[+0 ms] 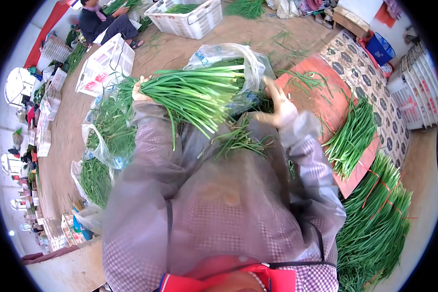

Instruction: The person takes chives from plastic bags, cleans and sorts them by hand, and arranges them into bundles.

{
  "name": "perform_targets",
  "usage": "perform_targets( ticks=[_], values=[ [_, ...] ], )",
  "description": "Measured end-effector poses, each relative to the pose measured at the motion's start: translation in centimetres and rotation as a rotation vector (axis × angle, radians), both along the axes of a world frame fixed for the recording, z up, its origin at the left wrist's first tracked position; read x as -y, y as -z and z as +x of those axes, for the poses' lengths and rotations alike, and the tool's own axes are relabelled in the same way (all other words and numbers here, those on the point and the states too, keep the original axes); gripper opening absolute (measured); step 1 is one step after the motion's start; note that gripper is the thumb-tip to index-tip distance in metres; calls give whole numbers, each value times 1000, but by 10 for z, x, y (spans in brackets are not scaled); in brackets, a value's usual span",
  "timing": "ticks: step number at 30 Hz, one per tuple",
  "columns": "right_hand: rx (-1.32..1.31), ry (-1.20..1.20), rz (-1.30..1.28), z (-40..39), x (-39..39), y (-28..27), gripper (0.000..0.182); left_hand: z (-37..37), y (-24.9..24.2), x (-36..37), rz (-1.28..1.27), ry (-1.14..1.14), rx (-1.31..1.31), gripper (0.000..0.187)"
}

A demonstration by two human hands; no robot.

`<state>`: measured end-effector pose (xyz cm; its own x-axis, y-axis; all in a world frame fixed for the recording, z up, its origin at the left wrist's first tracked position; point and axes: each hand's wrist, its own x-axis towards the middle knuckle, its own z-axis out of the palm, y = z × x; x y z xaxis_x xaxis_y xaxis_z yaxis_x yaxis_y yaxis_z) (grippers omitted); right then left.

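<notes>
My left hand (140, 92) is closed round one end of a bunch of long green stalks (194, 92), whose pale ends fan out to the right over my lap. My right hand (280, 108), slightly blurred, is raised to the right of the bunch with its fingers apart and nothing in it. Loose green scraps (243, 139) lie on my lap between my forearms. Just beyond the bunch stands an open clear plastic bag (260, 68) with greens in it.
On the right, a pile of stalks (357, 131) lies on a red board (311, 65), near tied bundles (374, 219). Bags of greens (114, 134) stand at left. White crates (107, 63) and a seated person (102, 24) are further off.
</notes>
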<state>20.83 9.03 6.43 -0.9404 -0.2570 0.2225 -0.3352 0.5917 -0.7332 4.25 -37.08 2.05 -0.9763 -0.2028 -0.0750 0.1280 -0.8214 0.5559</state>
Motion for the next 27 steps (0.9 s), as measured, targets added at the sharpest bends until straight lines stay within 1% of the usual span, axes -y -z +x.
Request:
perform_targets(
  ticks=[1, 2, 3, 4, 5, 7, 8, 10, 11, 12, 14, 15, 17, 18, 19, 20, 21, 22, 24, 25, 26, 27],
  values=[
    [-144, -8, -163, -12, 13, -10, 108, 3, -2, -7, 17, -34, -6, 26],
    [-259, 2, -98, -29, 22, -1, 111, 7, -8, -15, 15, -26, -7, 26],
    [-187, -41, -235, -40, 36, 9, 116, 12, -15, -23, 36, 26, -24, 24],
    [-48, -195, -534, -42, 54, 11, 117, 14, -20, -31, 57, 76, -40, 22],
    [597, -13, -1123, -43, 76, 3, 94, 14, -21, -42, -195, -99, -43, 17],
    [1017, 26, -1295, -31, 91, 15, 53, 13, -23, -45, -216, -121, -27, 16],
    [749, -131, -928, -21, 91, 33, 36, 13, -22, -43, -234, -146, -7, 16],
    [716, -305, -903, -12, 70, 37, 21, 8, -15, -15, 108, 121, -57, 16],
    [665, -291, -802, -3, 54, 19, 16, -6, 2, 4, -19, 66, -97, 15],
    [715, -209, -958, 8, 41, 18, 17, -7, 3, 11, -17, 62, -99, 15],
    [651, -113, -1035, 27, 34, -4, 20, -10, 9, 21, 37, 70, -87, 14],
    [655, -105, -1038, 29, 40, -14, 20, -12, 9, 26, -86, 101, -121, 12],
    [520, -2, -965, 29, 61, -37, 31, -12, 12, 18, -49, 107, -79, 11],
    [467, -39, -816, 27, 64, -48, 40, -6, 1, 5, -15, 101, -46, 10],
    [446, -20, -757, 20, 71, -44, 40, 3, -6, -10, 68, 146, -47, 10],
    [427, -2, -700, 15, 80, -44, 40, 3, -5, -16, 69, 146, -50, 10],
    [472, -13, -948, 18, 91, -55, 37, 3, -6, -18, 91, 147, -71, 12],
    [473, -19, -948, 15, 96, -52, 37, 4, -6, -19, 112, 145, -91, 15],
    [519, 82, -1128, 11, 104, -45, 28, 10, -10, -22, 95, 121, -54, 16],
    [538, 167, -1017, 12, 102, -45, 19, 12, -13, -23, 81, 103, -17, 16],
    [540, 167, -1017, 12, 104, -44, 19, 15, -17, -27, 68, 86, 19, 17],
    [541, 187, -1118, 12, 106, -41, 16, 19, -21, -32, 69, 85, 20, 17]
  ],
)
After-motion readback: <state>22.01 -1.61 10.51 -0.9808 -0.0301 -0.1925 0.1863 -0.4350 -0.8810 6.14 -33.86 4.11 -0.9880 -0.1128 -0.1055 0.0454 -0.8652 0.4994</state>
